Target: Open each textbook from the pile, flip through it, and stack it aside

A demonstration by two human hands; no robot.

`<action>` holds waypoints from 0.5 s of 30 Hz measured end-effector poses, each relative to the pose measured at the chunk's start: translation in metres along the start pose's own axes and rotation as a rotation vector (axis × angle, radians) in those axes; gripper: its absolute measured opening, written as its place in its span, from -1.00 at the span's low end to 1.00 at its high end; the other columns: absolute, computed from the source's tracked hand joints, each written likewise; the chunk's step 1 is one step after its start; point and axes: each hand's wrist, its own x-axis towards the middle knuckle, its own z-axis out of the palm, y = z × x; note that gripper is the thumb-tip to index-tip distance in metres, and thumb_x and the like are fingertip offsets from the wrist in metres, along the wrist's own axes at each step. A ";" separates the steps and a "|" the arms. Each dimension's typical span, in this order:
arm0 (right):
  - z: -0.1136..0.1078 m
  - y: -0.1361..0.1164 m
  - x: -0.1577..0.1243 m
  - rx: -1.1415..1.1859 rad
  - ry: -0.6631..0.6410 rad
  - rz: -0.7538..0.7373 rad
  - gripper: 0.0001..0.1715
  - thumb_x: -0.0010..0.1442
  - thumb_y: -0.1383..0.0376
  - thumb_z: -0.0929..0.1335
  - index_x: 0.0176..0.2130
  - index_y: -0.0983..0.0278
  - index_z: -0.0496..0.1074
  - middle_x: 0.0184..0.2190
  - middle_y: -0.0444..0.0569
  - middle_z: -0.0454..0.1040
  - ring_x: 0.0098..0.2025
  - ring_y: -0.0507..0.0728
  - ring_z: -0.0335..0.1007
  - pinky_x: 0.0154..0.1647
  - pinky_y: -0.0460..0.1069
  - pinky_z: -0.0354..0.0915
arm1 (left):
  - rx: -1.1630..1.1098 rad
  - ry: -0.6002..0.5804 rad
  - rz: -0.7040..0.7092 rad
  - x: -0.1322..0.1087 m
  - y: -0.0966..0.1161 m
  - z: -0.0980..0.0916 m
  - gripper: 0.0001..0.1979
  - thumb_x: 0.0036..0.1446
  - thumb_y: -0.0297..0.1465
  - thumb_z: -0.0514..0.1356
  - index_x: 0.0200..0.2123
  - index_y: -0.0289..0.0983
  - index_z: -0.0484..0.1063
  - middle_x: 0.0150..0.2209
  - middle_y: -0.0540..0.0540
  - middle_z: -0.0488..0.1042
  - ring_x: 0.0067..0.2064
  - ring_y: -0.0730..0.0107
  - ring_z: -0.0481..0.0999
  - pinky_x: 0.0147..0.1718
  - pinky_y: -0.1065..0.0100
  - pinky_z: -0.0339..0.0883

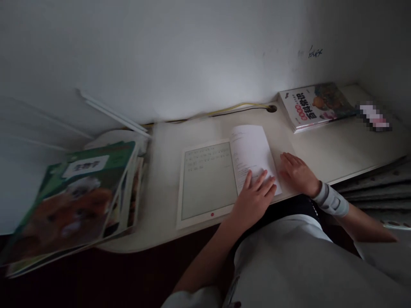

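My left hand (pixel 255 196) lies with fingers spread on the lower part of a white printed booklet (pixel 250 147), pressing it flat and gripping nothing. The booklet overlaps the right side of a white-framed writing tablet (pixel 207 188), whose grey screen carries several lines of small handwriting. Just past the booklet's right edge, my right hand (pixel 298 173) rests on its side near the desk surface. Its fingers are stretched out, with nothing seen in them. A grey band (pixel 332 199) circles my right wrist.
A thick stack of books with a green-covered biology textbook (pixel 86 188) stands at the desk's left end. Magazines (pixel 316 105) lie at the back right, with a blurred-out object (pixel 374 116) beside them. A yellow cable (pixel 239 105) runs along the wall to a desk hole (pixel 272 108).
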 end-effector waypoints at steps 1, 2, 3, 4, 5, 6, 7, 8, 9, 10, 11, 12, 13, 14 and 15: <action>0.002 -0.001 -0.009 -0.043 -0.010 0.005 -0.45 0.27 0.27 0.24 0.16 0.54 0.26 0.16 0.35 0.30 0.21 0.34 0.20 0.18 0.20 0.18 | 0.005 0.007 -0.011 -0.001 0.000 0.002 -0.71 0.25 -0.50 0.01 -0.07 -0.28 0.47 0.07 -0.16 0.47 0.21 0.01 0.30 0.17 -0.25 0.06; 0.005 -0.003 -0.016 -0.076 -0.021 0.013 -0.43 0.27 0.23 0.24 0.15 0.55 0.27 0.18 0.37 0.27 0.23 0.36 0.17 0.20 0.22 0.15 | 0.006 0.014 -0.024 -0.003 0.000 0.003 -0.71 0.24 -0.51 0.02 -0.07 -0.29 0.48 0.06 -0.17 0.47 0.20 -0.01 0.30 0.17 -0.27 0.06; 0.008 -0.005 -0.023 -0.102 -0.030 0.024 -0.40 0.27 0.20 0.25 0.15 0.57 0.27 0.19 0.39 0.25 0.25 0.37 0.14 0.21 0.24 0.13 | 0.003 0.021 -0.039 -0.005 0.000 0.004 -0.71 0.23 -0.52 0.03 -0.08 -0.29 0.48 0.05 -0.18 0.48 0.20 -0.02 0.30 0.17 -0.29 0.05; 0.012 -0.007 -0.028 -0.120 -0.035 0.034 -0.37 0.27 0.16 0.25 0.15 0.58 0.26 0.20 0.40 0.23 0.26 0.39 0.12 0.22 0.25 0.11 | -0.004 0.026 -0.054 -0.007 0.001 0.005 -0.71 0.22 -0.52 0.03 -0.08 -0.29 0.49 0.04 -0.19 0.48 0.20 -0.02 0.30 0.17 -0.30 0.03; 0.015 -0.009 -0.032 -0.131 -0.035 0.041 -0.34 0.27 0.13 0.26 0.15 0.59 0.25 0.21 0.41 0.21 0.28 0.39 0.10 0.23 0.26 0.09 | -0.011 0.030 -0.064 -0.008 0.001 0.006 -0.71 0.21 -0.53 0.04 -0.09 -0.29 0.49 0.04 -0.20 0.49 0.20 -0.02 0.30 0.18 -0.30 0.01; 0.018 -0.011 -0.034 -0.138 -0.030 0.050 -0.32 0.27 0.12 0.25 0.16 0.60 0.25 0.22 0.42 0.19 0.29 0.38 0.08 0.24 0.26 0.08 | -0.018 0.033 -0.074 -0.008 0.002 0.007 -0.70 0.20 -0.54 0.04 -0.09 -0.29 0.50 0.03 -0.20 0.49 0.20 -0.01 0.30 0.18 -0.30 0.00; 0.020 -0.012 -0.035 -0.140 -0.022 0.058 -0.31 0.27 0.11 0.25 0.16 0.61 0.24 0.23 0.42 0.17 0.29 0.37 0.07 0.25 0.25 0.06 | -0.021 0.035 -0.079 -0.008 0.003 0.008 -0.70 0.20 -0.54 0.03 -0.09 -0.29 0.50 0.03 -0.20 0.49 0.20 -0.01 0.30 0.19 -0.30 -0.02; 0.021 -0.013 -0.036 -0.139 -0.016 0.065 -0.32 0.28 0.12 0.25 0.17 0.60 0.23 0.23 0.41 0.17 0.30 0.36 0.06 0.26 0.24 0.06 | -0.024 0.036 -0.078 -0.008 0.003 0.009 -0.70 0.20 -0.54 0.03 -0.09 -0.30 0.50 0.03 -0.19 0.49 0.20 -0.01 0.31 0.19 -0.30 -0.02; 0.022 -0.013 -0.036 -0.134 -0.012 0.070 -0.33 0.28 0.14 0.24 0.18 0.59 0.23 0.24 0.39 0.16 0.30 0.34 0.06 0.27 0.23 0.05 | -0.025 0.038 -0.077 -0.008 0.004 0.010 -0.69 0.20 -0.54 0.02 -0.09 -0.30 0.50 0.03 -0.19 0.49 0.20 0.00 0.31 0.20 -0.30 -0.03; 0.023 -0.012 -0.035 -0.127 -0.009 0.073 -0.36 0.29 0.16 0.24 0.18 0.58 0.23 0.24 0.37 0.16 0.30 0.33 0.06 0.28 0.22 0.04 | -0.026 0.040 -0.075 -0.007 0.004 0.011 -0.69 0.20 -0.54 0.02 -0.09 -0.30 0.50 0.03 -0.19 0.50 0.20 0.00 0.31 0.20 -0.30 -0.04; 0.023 -0.011 -0.035 -0.116 -0.006 0.076 -0.39 0.29 0.20 0.23 0.18 0.57 0.23 0.25 0.36 0.17 0.31 0.31 0.06 0.28 0.21 0.04 | -0.027 0.041 -0.075 -0.007 0.004 0.012 -0.68 0.20 -0.54 0.01 -0.09 -0.29 0.50 0.02 -0.19 0.50 0.20 0.00 0.31 0.20 -0.30 -0.04; 0.024 -0.011 -0.035 -0.103 -0.001 0.080 -0.42 0.30 0.24 0.22 0.19 0.56 0.23 0.25 0.34 0.17 0.31 0.30 0.06 0.29 0.20 0.04 | -0.029 0.038 -0.076 -0.007 0.004 0.013 -0.67 0.20 -0.55 0.01 -0.08 -0.29 0.50 0.01 -0.19 0.50 0.20 0.01 0.30 0.20 -0.30 -0.04; 0.024 -0.010 -0.035 -0.088 0.005 0.084 -0.45 0.30 0.27 0.21 0.18 0.54 0.24 0.24 0.33 0.18 0.31 0.28 0.06 0.29 0.19 0.04 | -0.031 0.033 -0.077 -0.006 0.004 0.014 -0.67 0.20 -0.55 0.00 -0.08 -0.28 0.50 0.00 -0.19 0.51 0.20 0.01 0.30 0.20 -0.30 -0.04; 0.024 -0.009 -0.035 -0.072 0.014 0.087 -0.47 0.30 0.30 0.19 0.18 0.53 0.25 0.24 0.32 0.19 0.30 0.27 0.07 0.29 0.19 0.05 | -0.034 0.026 -0.080 -0.006 0.004 0.014 -0.66 0.20 -0.55 0.00 -0.08 -0.28 0.50 0.00 -0.19 0.51 0.20 0.02 0.30 0.20 -0.30 -0.04; 0.024 -0.009 -0.035 -0.057 0.024 0.087 -0.49 0.30 0.33 0.18 0.18 0.51 0.26 0.23 0.30 0.21 0.30 0.26 0.08 0.28 0.19 0.07 | -0.036 0.018 -0.083 -0.005 0.005 0.014 -0.66 0.20 -0.56 0.00 -0.08 -0.28 0.50 -0.01 -0.19 0.51 0.20 0.01 0.30 0.20 -0.30 -0.04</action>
